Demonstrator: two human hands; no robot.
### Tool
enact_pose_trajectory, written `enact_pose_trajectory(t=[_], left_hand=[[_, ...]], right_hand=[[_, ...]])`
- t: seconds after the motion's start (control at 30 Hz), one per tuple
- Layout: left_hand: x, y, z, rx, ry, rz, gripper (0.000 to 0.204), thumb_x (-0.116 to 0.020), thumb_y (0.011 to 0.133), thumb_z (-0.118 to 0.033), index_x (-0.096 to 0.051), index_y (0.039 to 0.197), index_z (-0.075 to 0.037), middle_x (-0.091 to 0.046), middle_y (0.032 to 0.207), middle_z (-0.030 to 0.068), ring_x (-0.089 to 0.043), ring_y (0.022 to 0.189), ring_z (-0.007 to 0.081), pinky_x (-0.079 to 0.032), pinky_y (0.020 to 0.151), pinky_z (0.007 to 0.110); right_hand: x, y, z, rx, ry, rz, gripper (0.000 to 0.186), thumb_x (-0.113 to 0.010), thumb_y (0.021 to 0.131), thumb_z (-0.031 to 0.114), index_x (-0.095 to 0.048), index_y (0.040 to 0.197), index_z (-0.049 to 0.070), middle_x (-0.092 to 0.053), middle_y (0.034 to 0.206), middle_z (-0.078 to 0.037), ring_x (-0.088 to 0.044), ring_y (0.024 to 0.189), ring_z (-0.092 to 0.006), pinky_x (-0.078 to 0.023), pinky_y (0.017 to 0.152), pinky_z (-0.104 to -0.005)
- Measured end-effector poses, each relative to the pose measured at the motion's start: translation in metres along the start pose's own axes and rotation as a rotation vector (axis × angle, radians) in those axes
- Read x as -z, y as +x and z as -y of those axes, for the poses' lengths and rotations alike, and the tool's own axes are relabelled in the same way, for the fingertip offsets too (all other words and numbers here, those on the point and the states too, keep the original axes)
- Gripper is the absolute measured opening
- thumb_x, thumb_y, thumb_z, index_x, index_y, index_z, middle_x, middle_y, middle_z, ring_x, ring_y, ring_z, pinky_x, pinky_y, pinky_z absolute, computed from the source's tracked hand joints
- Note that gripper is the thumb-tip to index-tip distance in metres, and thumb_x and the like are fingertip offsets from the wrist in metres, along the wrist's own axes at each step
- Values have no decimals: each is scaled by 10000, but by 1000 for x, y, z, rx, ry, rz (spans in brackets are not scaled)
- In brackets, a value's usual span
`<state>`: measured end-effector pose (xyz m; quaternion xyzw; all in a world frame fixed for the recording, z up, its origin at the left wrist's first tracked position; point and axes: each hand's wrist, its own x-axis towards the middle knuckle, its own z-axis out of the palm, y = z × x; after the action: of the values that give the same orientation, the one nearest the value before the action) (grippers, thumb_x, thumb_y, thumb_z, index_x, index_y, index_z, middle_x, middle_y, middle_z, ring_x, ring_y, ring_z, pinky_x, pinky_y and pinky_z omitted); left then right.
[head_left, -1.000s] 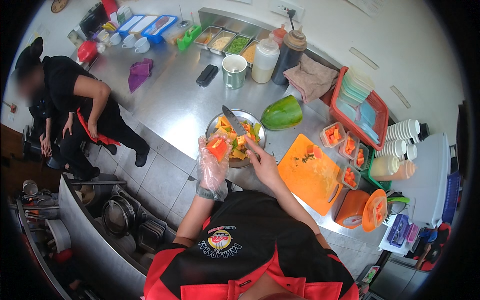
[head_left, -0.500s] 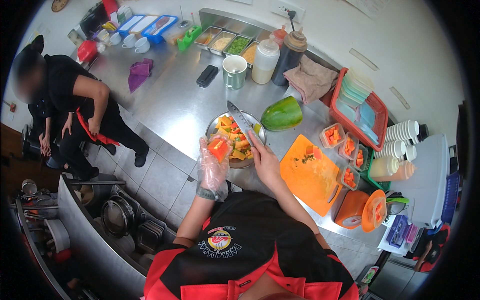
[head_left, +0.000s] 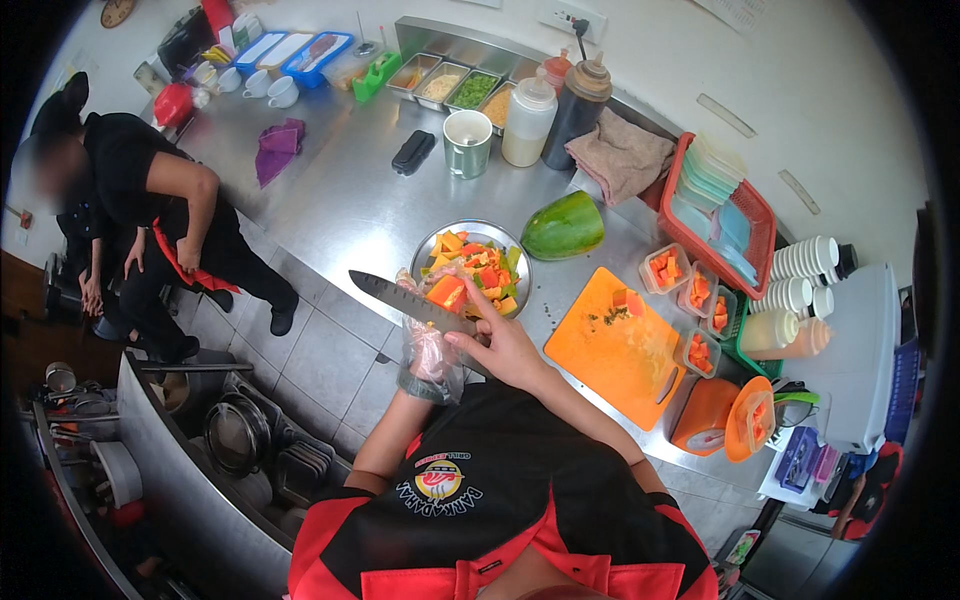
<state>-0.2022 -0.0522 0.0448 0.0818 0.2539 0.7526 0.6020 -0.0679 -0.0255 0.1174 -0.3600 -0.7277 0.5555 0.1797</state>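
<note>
Two hands are working close together at the near side of a metal bowl (head_left: 525, 284) of cut fruit. Left hand (head_left: 428, 352), in a clear plastic glove, is gripping an orange fruit chunk (head_left: 446, 292) — chunk is sitting up in the fingers, overlapping the bowl's near-left rim in view. Right hand (head_left: 505, 348) is bare, closing around the handle of a knife (head_left: 393, 298); index finger is reaching up beside the chunk. Blade is passing across the left hand, tip pointing left; can't tell if the edge is touching the chunk. Green melon piece (head_left: 563, 226) is lying just right of the bowl. Orange cutting board (head_left: 598, 352) is resting farther right, fruit scraps on it — four small tubs (head_left: 664, 270) of orange cubes are lining its far right side. Mug (head_left: 467, 145) is standing behind the bowl, near a white bottle (head_left: 530, 122).
</note>
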Motion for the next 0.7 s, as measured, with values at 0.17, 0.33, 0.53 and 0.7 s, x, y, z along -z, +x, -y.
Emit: enact_pose_trajectory(t=[0.17, 0.33, 0.53, 0.7], left_hand=[[-13, -6, -5, 90, -128, 16, 776, -238, 945, -685, -480, 1297, -37, -534, 1290, 154, -563, 1127, 296, -464, 984, 435], [-6, -8, 0, -23, 93, 132, 564, -355, 1009, -488, -444, 1355, -52, -505, 1349, 118, -527, 1199, 252, -435, 1023, 408], [-11, -15, 2, -216, 415, 85, 403, -400, 1037, -293, -426, 1360, -54, -502, 1349, 91, -524, 1199, 213, -433, 1027, 390], [-7, -8, 2, -167, 276, 58, 494, -288, 1046, -409, -399, 1368, -50, -501, 1349, 89, -515, 1209, 204, -424, 1034, 393]], right_hand=[[1, 0, -2, 18, -46, -25, 842, -669, 902, 320, -142, 1540, 166, -474, 556, -36, -447, 501, -118, -392, 534, -271], [-1, 0, -6, 36, -179, -94, 808, -653, 901, 385, -198, 1529, 158, -493, 556, -66, -502, 481, -171, -410, 511, -299], [-3, 1, -13, 40, -240, -169, 765, -653, 892, 409, -262, 1515, 201, -484, 547, -73, -519, 476, -192, -419, 500, -315], [1, 3, -16, -9, -315, -181, 685, -596, 895, 500, -317, 1487, 296, -601, 623, -133, -635, 577, -317, -495, 540, -399]])
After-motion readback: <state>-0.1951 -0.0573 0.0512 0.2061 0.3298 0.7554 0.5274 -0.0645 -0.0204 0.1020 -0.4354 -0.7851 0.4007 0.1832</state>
